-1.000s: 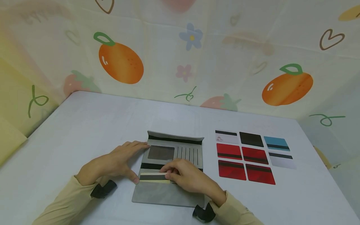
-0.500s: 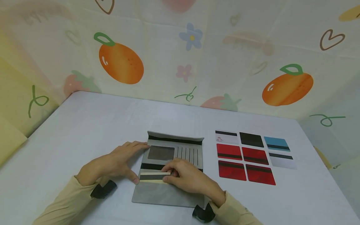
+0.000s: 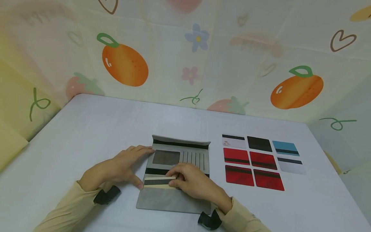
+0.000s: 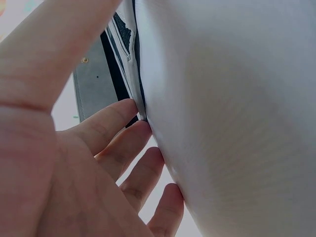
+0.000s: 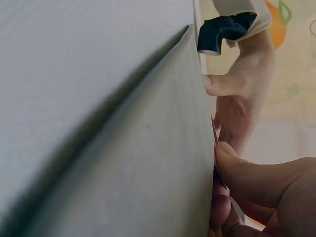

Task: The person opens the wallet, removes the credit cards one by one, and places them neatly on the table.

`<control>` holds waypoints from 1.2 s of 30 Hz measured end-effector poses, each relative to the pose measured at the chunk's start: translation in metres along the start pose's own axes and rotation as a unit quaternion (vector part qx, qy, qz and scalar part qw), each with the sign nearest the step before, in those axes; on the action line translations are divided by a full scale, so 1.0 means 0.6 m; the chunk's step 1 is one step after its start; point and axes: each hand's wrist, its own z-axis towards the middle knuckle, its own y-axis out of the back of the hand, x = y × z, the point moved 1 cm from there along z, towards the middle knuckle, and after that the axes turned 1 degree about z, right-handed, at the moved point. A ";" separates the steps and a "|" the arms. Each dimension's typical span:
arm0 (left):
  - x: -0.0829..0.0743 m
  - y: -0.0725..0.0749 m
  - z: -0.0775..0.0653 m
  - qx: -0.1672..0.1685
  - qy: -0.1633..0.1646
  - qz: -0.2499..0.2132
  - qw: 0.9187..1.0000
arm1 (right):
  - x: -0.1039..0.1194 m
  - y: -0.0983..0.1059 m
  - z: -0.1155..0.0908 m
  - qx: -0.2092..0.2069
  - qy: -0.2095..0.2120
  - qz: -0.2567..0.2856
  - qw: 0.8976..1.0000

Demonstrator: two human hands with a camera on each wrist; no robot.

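A grey wallet (image 3: pixel 171 200) lies unfolded on the table, showing a dark clear window (image 3: pixel 166 158) and a row of narrow slots. Across its middle is a cream card (image 3: pixel 157 186) with a black stripe. My right hand (image 3: pixel 194 182) pinches the card's right end between thumb and fingers; the fingertips are partly hidden. In the right wrist view the thumb (image 5: pixel 228 157) presses on the card's edge. My left hand (image 3: pixel 121 167) is spread along the wallet's left side, fingertips at its upper edge and thumb lower down near the card. Those fingertips (image 4: pixel 143 127) touch the wallet's edge in the left wrist view.
Right of the wallet, several cards lie in rows: red ones (image 3: pixel 236 175), a black one (image 3: pixel 259 144), a blue one (image 3: pixel 285 148) and white ones (image 3: pixel 290 165). A white cloth covers the table (image 3: pixel 101 122). A fruit-printed curtain (image 3: pixel 168 64) hangs behind it.
My right thumb and fingers have shifted slightly on the card's right end, and the card's upper edge sits a touch higher. The left hand and the wallet have stayed in place.
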 end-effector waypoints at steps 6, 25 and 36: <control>-0.001 0.001 0.001 0.005 0.006 -0.005 1.000 | -0.001 -0.001 0.001 -0.012 -0.014 -0.005 1.000; 0.002 -0.002 0.002 0.006 0.013 -0.008 1.000 | -0.001 0.010 0.003 -0.047 -0.004 -0.012 0.999; 0.002 -0.002 0.002 0.006 0.011 -0.008 1.000 | 0.003 0.010 0.002 -0.021 -0.002 -0.001 1.000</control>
